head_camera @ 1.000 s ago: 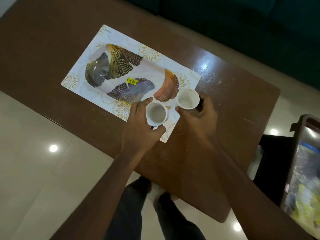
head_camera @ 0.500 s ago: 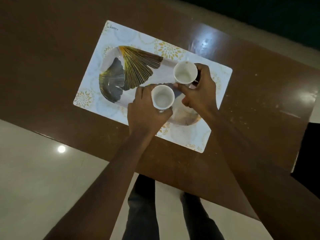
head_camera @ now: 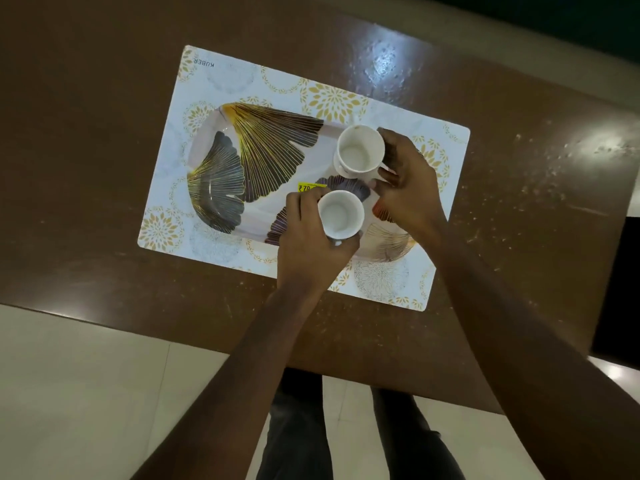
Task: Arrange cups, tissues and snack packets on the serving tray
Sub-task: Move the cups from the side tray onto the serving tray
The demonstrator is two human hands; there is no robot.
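Observation:
An oval serving tray printed with gold and dark fan-shaped leaves lies on a white placemat with gold flowers. My left hand grips a small empty white cup over the tray's near right part. My right hand holds a second empty white cup at the tray's far right side; whether either cup's base touches the tray is hidden. A yellow price sticker shows on the tray beside my left fingers. No tissues or snack packets are in view.
The placemat lies on a brown wooden table whose near edge runs across the frame. Pale tiled floor and my legs show below. A dark object stands at the table's right end.
Both hands have carried the cups from the tray's right end farther over the tray. The view has shifted, so the tray and mat now sit more central.

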